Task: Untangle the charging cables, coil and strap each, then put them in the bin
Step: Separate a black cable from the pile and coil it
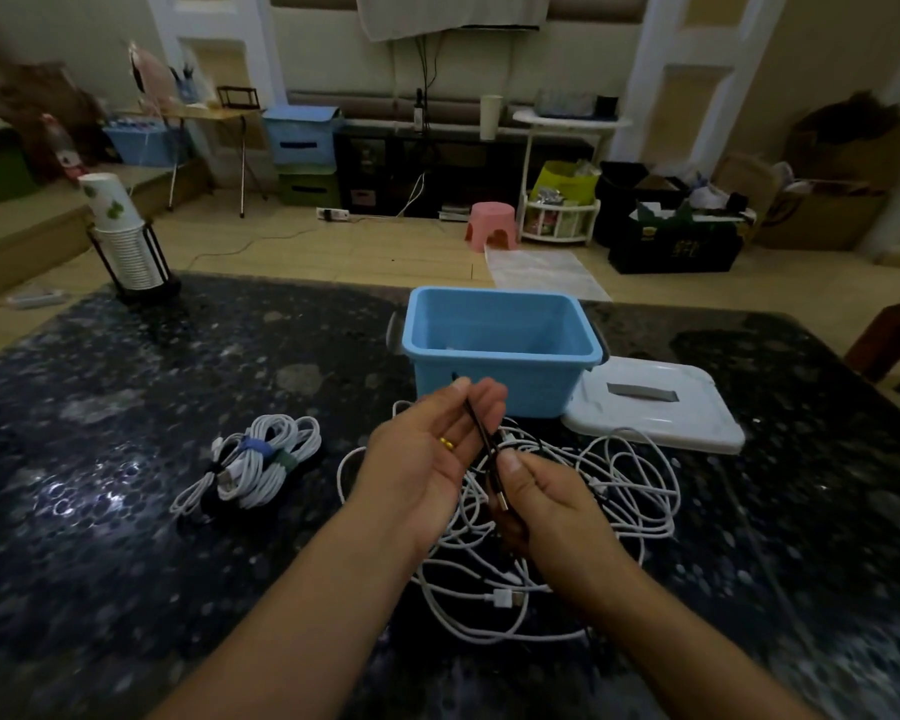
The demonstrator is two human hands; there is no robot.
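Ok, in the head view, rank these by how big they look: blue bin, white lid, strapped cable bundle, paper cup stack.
1. Blue bin
2. White lid, close to the bin, partly hidden behind it
3. Strapped cable bundle
4. Paper cup stack; it stands farther away, so its last place is unsure.

Left hand (pixel 427 454): bare, no glove; 1 gold ring (pixel 447 443) on a finger, a plain shiny band with no stone visible.
Right hand (pixel 544 498): bare, no glove, no ring or band visible on the fingers that show.
Nails: short and unpainted on both thumbs.
Left forearm (pixel 302 605): uncovered from the wrist down to the frame's lower edge; no sleeve, watch or bracelet in view.
Right forearm (pixel 661 631): likewise uncovered to the lower edge, on the far side of the ring; no sleeve or wristwear in view.
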